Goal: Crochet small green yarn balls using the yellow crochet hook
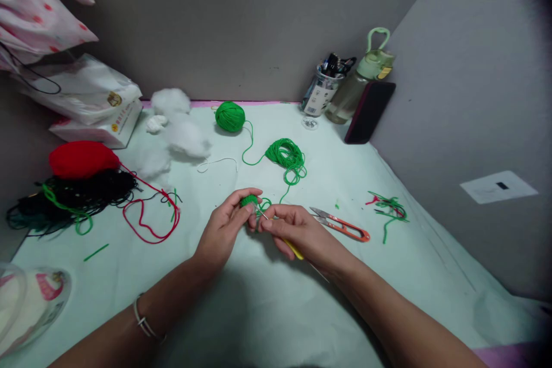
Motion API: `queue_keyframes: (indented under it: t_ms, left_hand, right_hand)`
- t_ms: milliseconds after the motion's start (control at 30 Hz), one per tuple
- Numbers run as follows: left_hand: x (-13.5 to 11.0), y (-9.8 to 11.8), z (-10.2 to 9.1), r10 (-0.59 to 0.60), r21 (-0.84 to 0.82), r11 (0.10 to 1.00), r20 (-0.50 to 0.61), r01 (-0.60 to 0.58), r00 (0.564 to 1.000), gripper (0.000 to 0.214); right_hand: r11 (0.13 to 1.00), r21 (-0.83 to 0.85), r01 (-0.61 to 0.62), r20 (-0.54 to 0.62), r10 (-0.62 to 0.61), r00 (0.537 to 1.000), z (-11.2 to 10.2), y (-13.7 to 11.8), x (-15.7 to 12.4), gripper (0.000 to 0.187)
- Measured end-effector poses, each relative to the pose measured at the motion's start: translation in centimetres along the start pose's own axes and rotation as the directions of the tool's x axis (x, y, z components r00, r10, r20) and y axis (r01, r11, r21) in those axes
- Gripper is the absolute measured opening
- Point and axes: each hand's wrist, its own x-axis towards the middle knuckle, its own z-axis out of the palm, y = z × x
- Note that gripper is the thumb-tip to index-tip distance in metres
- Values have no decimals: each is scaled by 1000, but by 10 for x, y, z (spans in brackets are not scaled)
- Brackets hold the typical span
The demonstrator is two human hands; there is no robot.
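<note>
My left hand [225, 224] pinches a small green crocheted piece [249, 200] at the middle of the table. My right hand [297, 232] is closed around a yellow-handled crochet hook [294, 249], whose metal tip pokes into the green piece. Green yarn runs from the piece up to a loose green tangle [287, 156] and on to a green yarn ball [230, 116] near the back wall.
Orange thread snips [342, 224] lie right of my hands, with yarn scraps [388, 207] beyond. Red yarn [81, 158], black yarn [73, 195] and white stuffing [181, 126] sit at the left. A pen jar [321, 92], bottle [362, 80] and phone [370, 110] stand at the back.
</note>
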Motion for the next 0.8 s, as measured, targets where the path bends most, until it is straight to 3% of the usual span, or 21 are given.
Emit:
queue_keyframes:
  t_ms: [433, 633, 800]
  left_hand:
    - [1, 2, -1, 28, 143, 989, 4, -29, 1000, 18]
    - [0, 8, 1, 34, 216, 976, 8, -35, 999, 16]
    - [-7, 10, 4, 140, 260, 956, 2, -136, 990, 15]
  right_hand:
    - [988, 146, 45, 22, -48, 999, 3, 4, 3, 23]
    - [987, -115, 112, -109, -125, 986, 24, 2, -10, 23]
    - [842, -493, 218, -140, -324, 936, 36, 2, -20, 17]
